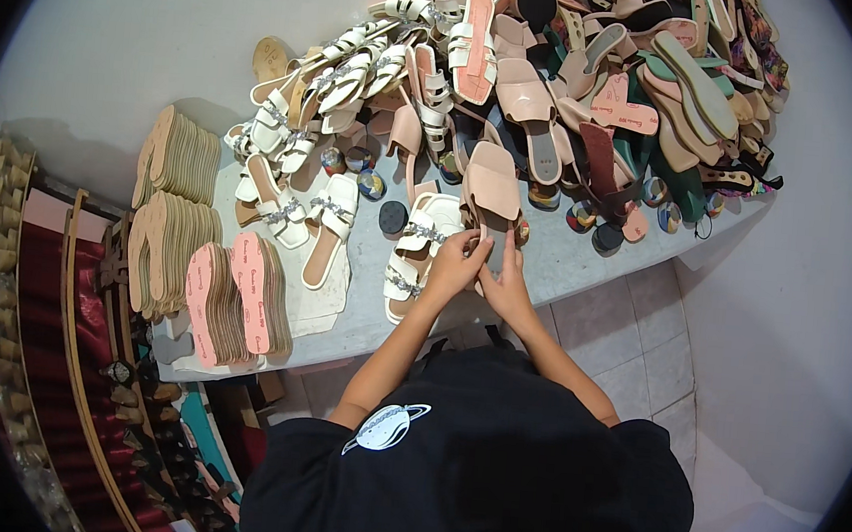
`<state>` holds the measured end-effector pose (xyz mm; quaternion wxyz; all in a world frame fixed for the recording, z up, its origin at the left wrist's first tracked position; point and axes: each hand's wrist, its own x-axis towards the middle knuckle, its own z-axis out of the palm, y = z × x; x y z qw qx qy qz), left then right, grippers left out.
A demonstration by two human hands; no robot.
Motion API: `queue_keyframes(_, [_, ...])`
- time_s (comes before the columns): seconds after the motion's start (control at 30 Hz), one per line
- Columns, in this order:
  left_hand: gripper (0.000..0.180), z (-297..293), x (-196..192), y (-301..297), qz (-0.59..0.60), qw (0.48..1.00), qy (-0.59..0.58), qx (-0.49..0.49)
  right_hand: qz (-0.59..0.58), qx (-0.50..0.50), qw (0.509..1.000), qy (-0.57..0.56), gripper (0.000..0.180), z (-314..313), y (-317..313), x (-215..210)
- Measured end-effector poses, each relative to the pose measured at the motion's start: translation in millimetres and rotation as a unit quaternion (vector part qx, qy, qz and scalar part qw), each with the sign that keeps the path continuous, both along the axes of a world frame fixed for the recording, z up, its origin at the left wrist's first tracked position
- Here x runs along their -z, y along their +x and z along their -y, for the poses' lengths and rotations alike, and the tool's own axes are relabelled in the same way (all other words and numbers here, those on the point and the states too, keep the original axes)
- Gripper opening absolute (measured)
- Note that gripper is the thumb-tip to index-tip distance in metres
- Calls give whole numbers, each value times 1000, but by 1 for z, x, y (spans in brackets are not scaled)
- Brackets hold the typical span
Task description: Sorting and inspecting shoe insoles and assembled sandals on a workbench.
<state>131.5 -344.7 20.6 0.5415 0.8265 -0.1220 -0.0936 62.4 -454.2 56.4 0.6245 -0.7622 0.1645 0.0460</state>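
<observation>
At the table's front edge I hold a beige slide sandal point(494, 179) with a wide strap, its strap end pointing away from me. My left hand point(458, 261) grips its near end from the left, thumb on top. On the opposite side my right hand point(507, 280) closes round the same end, with its fingers along the edge. Part of the footbed is hidden by my hands. Just left of the sandal lie white sandals point(410, 265) with silvery decorated straps, close to my left hand.
A large heap of sandals point(530, 84) covers the back of the grey table point(566, 267). Stacked insoles, beige point(177, 151) and pink-topped point(258, 288), stand at the left. Round patterned heels point(370, 184) lie in front of the heap. A shelf of shoe parts point(6, 263) is far left.
</observation>
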Motion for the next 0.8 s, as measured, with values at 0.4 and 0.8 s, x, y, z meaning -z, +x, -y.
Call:
queue_keyframes(0.4, [35, 9, 2, 11, -194, 979, -49, 49, 139, 39, 986, 87, 59, 20, 1, 57])
queue_keyframes(0.8, [34, 13, 1, -7, -127, 986, -108, 2, 151, 7, 972, 179, 71, 39, -3, 44])
